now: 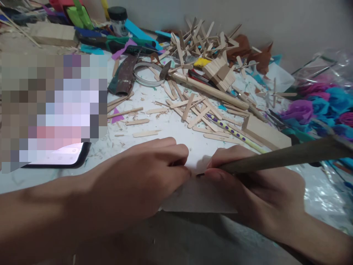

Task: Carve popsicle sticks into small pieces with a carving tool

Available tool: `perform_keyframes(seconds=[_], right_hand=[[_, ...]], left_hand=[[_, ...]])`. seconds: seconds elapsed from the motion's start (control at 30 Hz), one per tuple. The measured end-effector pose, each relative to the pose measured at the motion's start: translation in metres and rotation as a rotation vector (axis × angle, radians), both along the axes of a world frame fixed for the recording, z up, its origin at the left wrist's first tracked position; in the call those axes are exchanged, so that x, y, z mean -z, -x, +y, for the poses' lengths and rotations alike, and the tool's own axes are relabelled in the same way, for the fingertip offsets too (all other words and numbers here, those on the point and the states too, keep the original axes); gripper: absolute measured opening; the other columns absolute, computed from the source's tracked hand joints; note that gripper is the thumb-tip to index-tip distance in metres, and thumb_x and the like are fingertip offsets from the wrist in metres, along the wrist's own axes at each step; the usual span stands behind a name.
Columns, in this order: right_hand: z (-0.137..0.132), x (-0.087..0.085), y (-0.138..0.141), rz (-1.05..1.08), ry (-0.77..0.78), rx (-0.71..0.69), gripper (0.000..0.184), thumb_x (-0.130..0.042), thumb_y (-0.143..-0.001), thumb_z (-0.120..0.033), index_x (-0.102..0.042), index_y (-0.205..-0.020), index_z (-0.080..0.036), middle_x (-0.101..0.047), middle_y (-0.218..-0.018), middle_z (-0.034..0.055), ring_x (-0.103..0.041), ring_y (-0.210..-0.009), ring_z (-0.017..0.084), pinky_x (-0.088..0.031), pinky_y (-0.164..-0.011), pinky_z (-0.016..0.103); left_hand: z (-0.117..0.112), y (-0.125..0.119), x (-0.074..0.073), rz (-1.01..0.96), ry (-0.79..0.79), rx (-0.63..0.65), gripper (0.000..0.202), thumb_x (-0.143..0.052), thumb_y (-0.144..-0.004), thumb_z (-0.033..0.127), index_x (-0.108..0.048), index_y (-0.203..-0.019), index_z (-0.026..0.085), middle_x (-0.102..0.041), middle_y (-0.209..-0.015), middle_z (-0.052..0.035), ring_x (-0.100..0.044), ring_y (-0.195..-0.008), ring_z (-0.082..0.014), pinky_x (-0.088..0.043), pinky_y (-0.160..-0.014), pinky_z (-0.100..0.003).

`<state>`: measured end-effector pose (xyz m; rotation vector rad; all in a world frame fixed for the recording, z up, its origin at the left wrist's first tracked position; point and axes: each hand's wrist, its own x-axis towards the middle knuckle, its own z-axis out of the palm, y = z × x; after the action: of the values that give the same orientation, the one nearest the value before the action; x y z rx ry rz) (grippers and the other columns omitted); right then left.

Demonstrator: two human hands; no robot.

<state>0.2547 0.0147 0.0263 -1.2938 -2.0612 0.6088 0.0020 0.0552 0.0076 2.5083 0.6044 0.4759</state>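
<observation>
My left hand [143, 176] rests knuckles-up at the front of the table, its fingers curled and pressed down on a flat pale piece of card or wood [198, 197]. Its fingertips meet those of my right hand [248, 187] over a small dark spot on that piece. The right hand is closed round a long brown wooden handle [289, 154] that runs off to the right. What the handle ends in under the fingers is hidden.
Loose craft sticks [193, 106] lie scattered across the white table. A hammer [204, 88], a dotted pencil [234, 133], a wooden block [264, 132] and a small stick house [220, 71] sit behind the hands. A phone [63, 156] is at the left, paper flowers [320, 106] at the right.
</observation>
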Motion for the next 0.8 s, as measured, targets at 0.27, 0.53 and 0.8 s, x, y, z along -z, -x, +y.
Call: perform_keyframes(seconds=[0.27, 0.53, 0.8], right_hand=[[-0.005, 0.001, -0.001, -0.074, -0.053, -0.037, 0.016, -0.076, -0.11, -0.03, -0.071, -0.095, -0.031, -0.074, -0.068, -0.0049, -0.069, -0.053, 0.017, -0.051, -0.05, 0.029], [0.004, 0.0, 0.002, 0.065, 0.005, 0.01, 0.023, -0.08, -0.105, -0.029, -0.075, -0.083, -0.025, -0.076, -0.071, -0.0014, -0.068, -0.056, 0.015, -0.051, -0.05, 0.025], [0.006, -0.004, 0.003, 0.105, 0.069, -0.006, 0.022, -0.08, -0.105, -0.032, -0.076, -0.085, -0.025, -0.076, -0.071, -0.0003, -0.067, -0.058, 0.015, -0.05, -0.053, 0.027]], left_hand=[[-0.002, 0.0, -0.002, 0.027, 0.001, -0.01, 0.038, -0.058, -0.104, -0.001, -0.068, -0.075, 0.021, -0.066, -0.081, 0.001, -0.059, -0.083, -0.018, -0.042, -0.069, -0.034], [0.0, 0.003, -0.002, -0.014, 0.076, -0.017, 0.031, -0.054, -0.102, -0.001, -0.07, -0.086, 0.02, -0.069, -0.096, -0.0019, -0.06, -0.087, -0.0193, -0.046, -0.076, -0.034], [-0.001, 0.003, -0.003, -0.002, 0.044, -0.016, 0.033, -0.053, -0.104, -0.001, -0.072, -0.086, 0.019, -0.067, -0.094, -0.0031, -0.057, -0.085, -0.0205, -0.045, -0.074, -0.036]])
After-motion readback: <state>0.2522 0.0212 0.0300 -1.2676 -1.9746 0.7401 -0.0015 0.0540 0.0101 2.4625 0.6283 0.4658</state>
